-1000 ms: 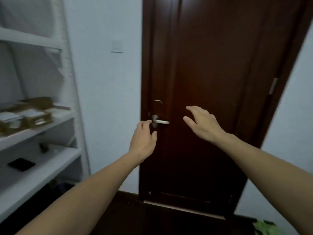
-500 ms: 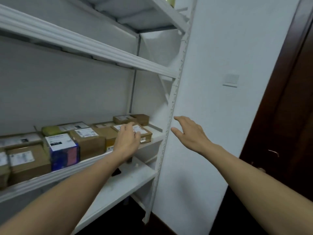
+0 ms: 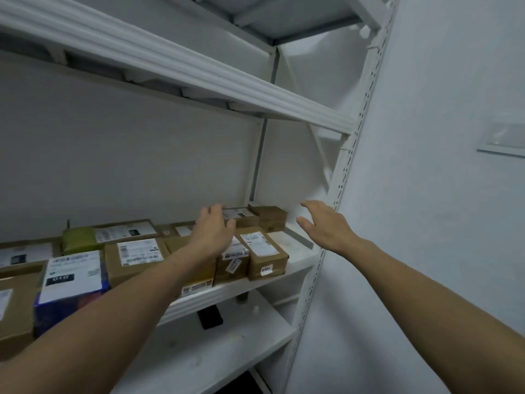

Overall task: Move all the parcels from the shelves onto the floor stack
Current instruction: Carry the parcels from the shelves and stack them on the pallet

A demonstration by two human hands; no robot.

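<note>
Several cardboard parcels with white labels fill the middle shelf [image 3: 298, 263] of a white rack. A brown labelled parcel [image 3: 262, 251] lies at the right end of the front row. Behind it stands a small plain box [image 3: 271, 217]. A blue box [image 3: 71, 282] and a green packet [image 3: 78, 240] lie further left. My left hand [image 3: 213, 231] hovers open over the parcels near the right end, holding nothing. My right hand [image 3: 324, 224] is open in the air above the bare right end of the shelf.
An upper shelf [image 3: 199, 78] overhangs the parcels. The lower shelf [image 3: 227, 348] carries a small black object [image 3: 210, 317]. The rack's perforated upright [image 3: 341, 177] and a white wall with a switch plate [image 3: 502, 135] close in on the right.
The view has swung from the dark door left to the rack. Both hands have moved nearer the right-end parcels, still holding nothing.
</note>
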